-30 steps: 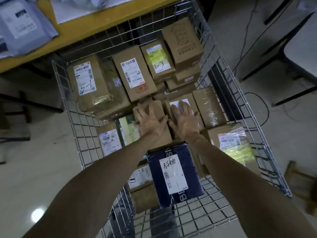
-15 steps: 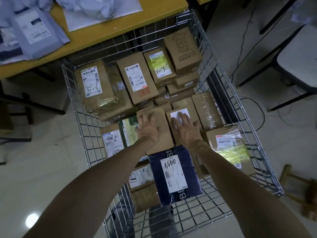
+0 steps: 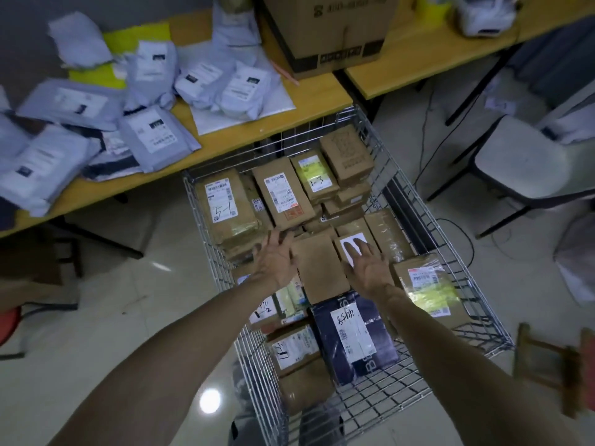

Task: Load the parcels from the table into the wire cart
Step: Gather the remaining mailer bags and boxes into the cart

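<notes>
The wire cart (image 3: 415, 188) stands against the yellow table (image 3: 225, 140) and holds several brown cardboard parcels and a dark blue box (image 3: 354, 336). A plain brown parcel (image 3: 322, 272) lies in the middle of the load. My left hand (image 3: 275, 260) hovers with fingers spread just left of that parcel, holding nothing. My right hand (image 3: 368, 263) is spread flat just right of it, over a small box with a white label (image 3: 349, 244). Several grey poly mailers (image 3: 154, 133) lie on the table.
A large cardboard carton (image 3: 331, 30) sits on the table behind the cart. A chair (image 3: 521, 169) stands to the right, with cables on the floor near it. A wooden stool (image 3: 560, 365) is at the lower right and a red stool (image 3: 8, 323) at the left edge.
Both hands have lifted off the two middle parcels and drawn apart to either side of the plain brown one. My view has tilted up, bringing the table and its mailers into sight.
</notes>
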